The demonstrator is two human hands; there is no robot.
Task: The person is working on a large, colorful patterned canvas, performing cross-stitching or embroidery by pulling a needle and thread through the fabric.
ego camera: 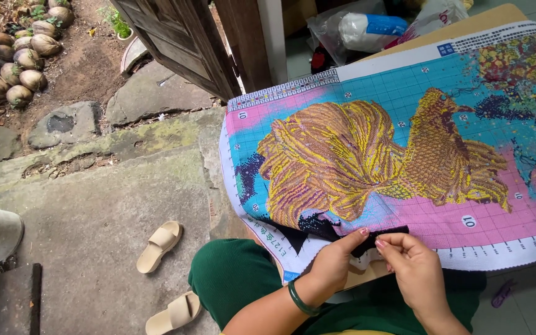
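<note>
Both hands sit low by the person's lap. Left hand (pixel 333 260) w/ a green bangle (pixel 300 300) pinches black thread (pixel 384 236) at the bottom edge of the stitch cloth (pixel 404 155); right hand (pixel 414 267) pinches the same thread just beside it. Cloth looks soft, light & floppy, best held by its white edge. Thread is thin, prob. snaps or slips easy. Room is open at left, over stone floor (pixel 94 217) w/ two tan sandals (pixel 159 245).
</note>
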